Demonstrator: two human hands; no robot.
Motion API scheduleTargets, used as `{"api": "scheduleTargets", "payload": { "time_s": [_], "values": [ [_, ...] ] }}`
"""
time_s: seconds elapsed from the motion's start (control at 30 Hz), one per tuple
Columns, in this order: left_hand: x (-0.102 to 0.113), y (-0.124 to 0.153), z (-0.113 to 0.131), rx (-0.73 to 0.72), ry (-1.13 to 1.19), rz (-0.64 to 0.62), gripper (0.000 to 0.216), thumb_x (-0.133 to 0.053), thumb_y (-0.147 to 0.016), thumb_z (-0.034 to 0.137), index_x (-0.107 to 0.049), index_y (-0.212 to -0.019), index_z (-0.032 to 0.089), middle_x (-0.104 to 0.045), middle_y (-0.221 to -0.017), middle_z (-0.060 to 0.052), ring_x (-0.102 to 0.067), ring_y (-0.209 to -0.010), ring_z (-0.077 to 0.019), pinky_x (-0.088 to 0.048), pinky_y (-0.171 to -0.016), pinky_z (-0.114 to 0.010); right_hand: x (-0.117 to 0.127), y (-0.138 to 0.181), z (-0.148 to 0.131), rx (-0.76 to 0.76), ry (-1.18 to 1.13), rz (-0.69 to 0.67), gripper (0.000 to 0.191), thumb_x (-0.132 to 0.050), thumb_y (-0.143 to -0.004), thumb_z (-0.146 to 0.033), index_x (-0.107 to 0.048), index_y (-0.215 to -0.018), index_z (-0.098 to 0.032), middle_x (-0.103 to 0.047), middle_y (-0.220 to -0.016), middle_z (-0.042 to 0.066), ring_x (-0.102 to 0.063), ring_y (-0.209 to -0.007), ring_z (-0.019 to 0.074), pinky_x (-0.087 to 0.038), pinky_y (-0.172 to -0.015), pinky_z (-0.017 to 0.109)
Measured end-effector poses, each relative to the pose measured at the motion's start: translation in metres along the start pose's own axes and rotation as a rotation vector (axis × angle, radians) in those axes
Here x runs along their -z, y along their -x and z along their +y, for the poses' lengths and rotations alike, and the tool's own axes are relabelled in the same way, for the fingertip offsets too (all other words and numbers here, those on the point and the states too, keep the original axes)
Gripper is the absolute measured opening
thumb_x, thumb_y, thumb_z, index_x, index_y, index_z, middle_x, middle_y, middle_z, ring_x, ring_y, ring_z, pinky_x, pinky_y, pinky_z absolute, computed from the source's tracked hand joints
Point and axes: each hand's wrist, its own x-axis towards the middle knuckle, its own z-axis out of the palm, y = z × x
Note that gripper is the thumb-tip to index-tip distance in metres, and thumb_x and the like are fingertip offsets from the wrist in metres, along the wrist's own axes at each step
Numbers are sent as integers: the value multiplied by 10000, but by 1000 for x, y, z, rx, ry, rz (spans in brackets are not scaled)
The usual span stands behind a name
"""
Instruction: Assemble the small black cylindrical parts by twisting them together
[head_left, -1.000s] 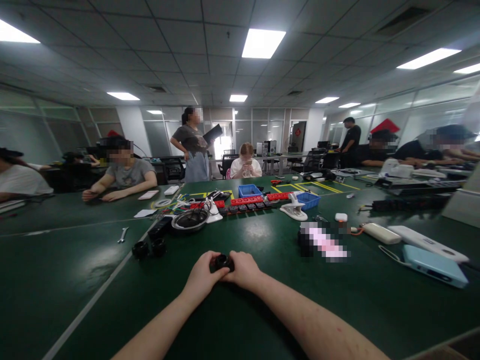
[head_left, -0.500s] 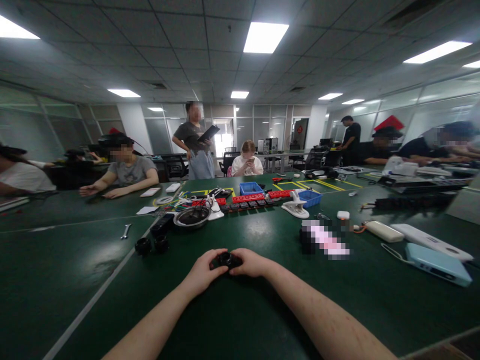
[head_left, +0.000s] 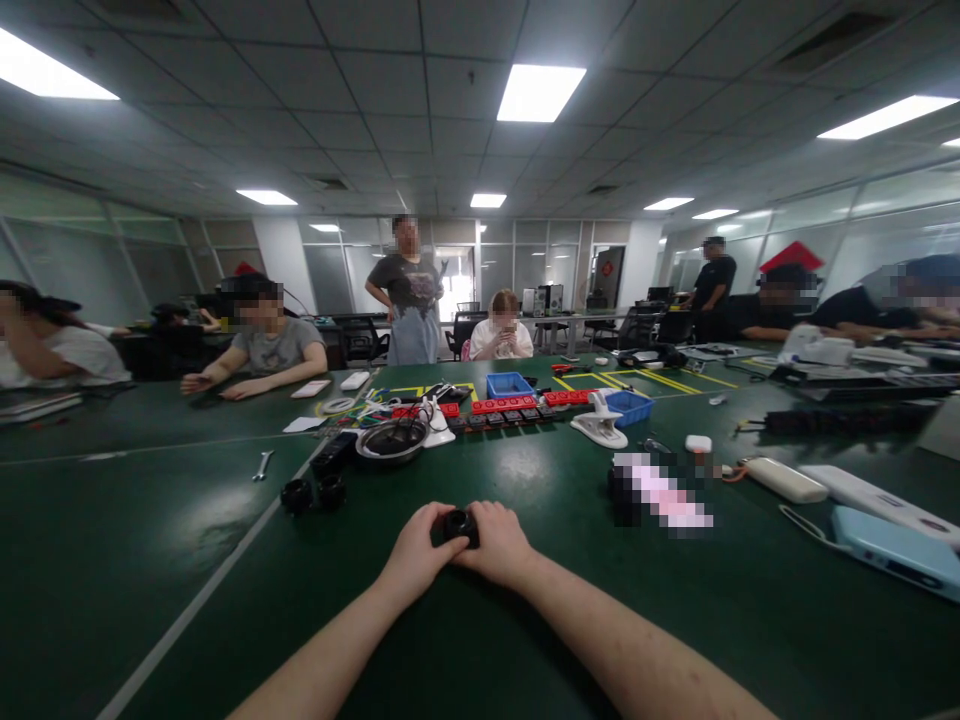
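Observation:
Between both hands is a small black cylindrical part [head_left: 460, 526] with a round opening facing up. My left hand [head_left: 421, 546] is closed on its left side, thumb along the near edge. Wrapped round the right side, my right hand [head_left: 496, 541] covers much of the part, so its lower portion is hidden. Off to the left stand two similar black round parts, one [head_left: 296, 495] beside the other [head_left: 331, 490]. Behind them lies a black box-like object [head_left: 334, 452].
A metal dish [head_left: 390, 441], a white clip stand [head_left: 600, 425], red strips [head_left: 504, 404] and a blue bin [head_left: 628, 406] lie ahead. A wrench [head_left: 262, 466] is at left; a light-blue device [head_left: 892, 550] is at right. Other people sit and stand around the green table [head_left: 525, 470].
The view has shifted slightly, moving the surroundings right and down in the picture. My right-hand fingers have moved over the black part's far side, and both hands are closer together around it.

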Motion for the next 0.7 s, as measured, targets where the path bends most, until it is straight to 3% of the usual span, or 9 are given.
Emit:
{"api": "scheduleTargets", "payload": {
  "time_s": [0.17,0.27,0.4,0.57,0.63,0.7],
  "values": [
    [9,0,1,-25,96,-145,360,-614,-671,239,-560,-1025,194,-573,-1036,-70,-529,-955,-230,-429,-772,-323,7,-9,24,127,-408,-299,312,-668,-622,-291,-585,-901,-179,-593,-848,10,-540,-784,171,-399,-677,259],
    [10,1,2,-14,114,-161,379,-624,-667,228,-561,-1040,200,-568,-1059,-72,-526,-968,-227,-430,-771,-313,8,-12,30,109,-483,-361,256,-675,-617,-220,-582,-848,-160,-580,-749,-23,-536,-692,126,-393,-594,205],
    [5,1,3,7,76,-99,354,-650,-631,222,-576,-975,189,-586,-996,-62,-538,-930,-227,-420,-789,-326,4,-9,23,32,-428,-297,342,-708,-569,-295,-545,-832,-148,-568,-731,-5,-518,-650,137,-371,-541,215],
    [-3,3,3,39,3,32,293,-637,-624,236,-566,-902,177,-590,-927,-50,-541,-905,-229,-405,-805,-335,-1,-1,1,-39,10,-21,356,-629,-611,-438,-545,-799,-147,-592,-773,76,-544,-742,231,-382,-670,336],
    [-2,2,2,10,11,13,290,-621,-639,240,-565,-917,178,-588,-942,-57,-539,-915,-230,-405,-804,-332,1,0,0,9,13,-2,408,-632,-603,-458,-550,-858,-150,-595,-842,91,-540,-803,250,-380,-715,359],
    [1,1,-1,-14,39,-49,309,-607,-654,245,-567,-955,186,-585,-980,-65,-535,-934,-235,-414,-784,-328,5,-1,5,89,-118,-73,479,-669,-573,-440,-546,-948,-169,-588,-920,75,-533,-849,240,-390,-729,338]
  ]
}}
